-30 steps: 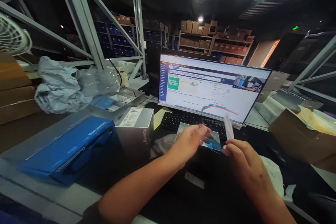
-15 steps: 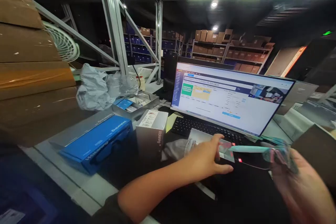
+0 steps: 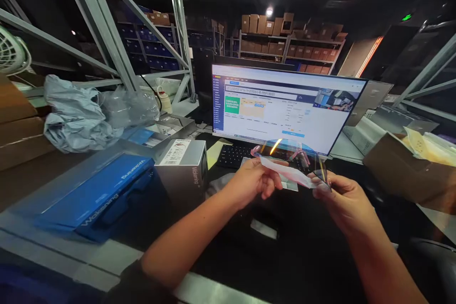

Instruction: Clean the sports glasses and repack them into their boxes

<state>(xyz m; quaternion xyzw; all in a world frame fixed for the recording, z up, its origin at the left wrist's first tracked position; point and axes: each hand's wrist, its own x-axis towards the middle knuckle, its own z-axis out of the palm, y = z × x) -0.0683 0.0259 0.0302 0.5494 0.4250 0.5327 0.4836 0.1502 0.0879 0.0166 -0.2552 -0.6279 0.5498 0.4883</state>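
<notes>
While the glasses (image 3: 299,155) are being held just beyond the fingers (image 3: 269,184), pinched at one end by the right hand (image 3: 347,197), the white wrap (image 3: 288,172), apparently being adjusted, is being gripped by the curled left hand (image 3: 250,181), gentle pressure probably being needed next.

Head-worn view, forward and down; left hand (image 3: 249,181), right hand (image 3: 348,200) close, shelves (image 3: 287,46) distant

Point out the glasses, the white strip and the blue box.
Glasses (image 3: 300,156): head view, pink middle part.
White strip (image 3: 287,171): head view, middle of its length.
Blue box (image 3: 101,190): head view, top face.
</notes>
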